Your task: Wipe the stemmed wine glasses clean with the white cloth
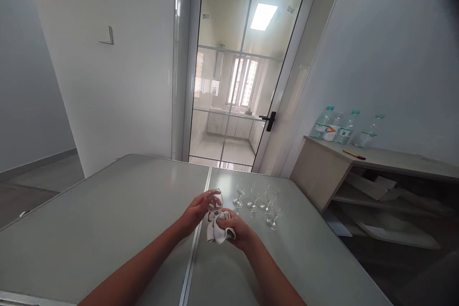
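A clear stemmed glass (216,202) is held upright above the table, between my two hands. My left hand (199,209) grips its bowl from the left, fingers curled over the rim. Below the bowl, my right hand (234,225) is closed on a crumpled white cloth (217,232), which wraps the glass's lower part and hides its stem and foot. To the right, several similar stemmed glasses (253,204) stand on the table, apart from my hands.
The pale grey-green table (107,229) has a metal seam down its middle. At the right, a wooden shelf unit (322,162) bears several plastic bottles (346,129) and a yellow-and-red stick-like object (354,154). A glazed door (229,119) stands behind the table.
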A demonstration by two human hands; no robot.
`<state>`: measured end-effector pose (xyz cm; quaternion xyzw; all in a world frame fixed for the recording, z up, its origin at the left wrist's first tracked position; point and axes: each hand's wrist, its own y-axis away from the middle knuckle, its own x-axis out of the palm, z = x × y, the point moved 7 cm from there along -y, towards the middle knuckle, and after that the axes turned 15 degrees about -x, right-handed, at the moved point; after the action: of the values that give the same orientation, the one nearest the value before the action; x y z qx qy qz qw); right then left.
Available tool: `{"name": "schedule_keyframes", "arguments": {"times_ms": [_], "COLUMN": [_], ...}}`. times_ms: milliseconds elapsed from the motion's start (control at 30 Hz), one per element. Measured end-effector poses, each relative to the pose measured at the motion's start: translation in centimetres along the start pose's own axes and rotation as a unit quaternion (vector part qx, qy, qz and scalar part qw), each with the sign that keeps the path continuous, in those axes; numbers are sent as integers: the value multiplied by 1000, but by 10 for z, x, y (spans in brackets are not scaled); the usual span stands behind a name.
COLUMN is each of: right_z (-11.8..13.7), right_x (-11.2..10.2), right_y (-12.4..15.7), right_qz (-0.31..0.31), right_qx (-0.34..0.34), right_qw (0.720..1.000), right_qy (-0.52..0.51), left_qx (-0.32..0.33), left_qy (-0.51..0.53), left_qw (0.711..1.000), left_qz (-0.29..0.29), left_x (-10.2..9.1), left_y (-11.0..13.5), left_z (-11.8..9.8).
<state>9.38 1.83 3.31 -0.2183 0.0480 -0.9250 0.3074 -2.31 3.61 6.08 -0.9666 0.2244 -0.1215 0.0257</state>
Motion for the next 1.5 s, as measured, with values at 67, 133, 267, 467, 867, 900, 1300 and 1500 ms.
{"name": "schedule_keyframes", "arguments": {"times_ms": [67, 133, 267, 467, 867, 900, 1300, 1500], "right_z": [-1, 0, 10, 20, 9, 10, -7, 5], "right_x": [-6, -10, -14, -23, -3, -4, -16, -16], "right_y": [-2, -6, -12, -9, -9, -11, -14, -11], "right_qz": [-32, -52, -81, -134, -48, -46, -79, -87], "right_qx": [-14, -54, -156, -169, -114, -131, -91, -110], "right_qw": [999, 990, 915, 872, 965, 947, 991, 987], "right_qy": [37, 121, 363, 439, 233, 288, 67, 83], "left_qx": [13, 24, -18, -33, 2, -2, -8, 18], "left_qy": [3, -13, -41, -23, 17, -5, 138, 109], "left_qw": [1000, 998, 985, 982, 995, 992, 988, 993], "left_qz": [-20, -63, -170, -184, -102, -128, -61, -40], "left_x": [-1, -5, -20, -24, -16, -20, -17, -13], "left_y": [0, 1, -2, -5, -4, -4, -6, -4], "left_z": [-2, -3, 6, 13, 10, 12, 1, -4]}}
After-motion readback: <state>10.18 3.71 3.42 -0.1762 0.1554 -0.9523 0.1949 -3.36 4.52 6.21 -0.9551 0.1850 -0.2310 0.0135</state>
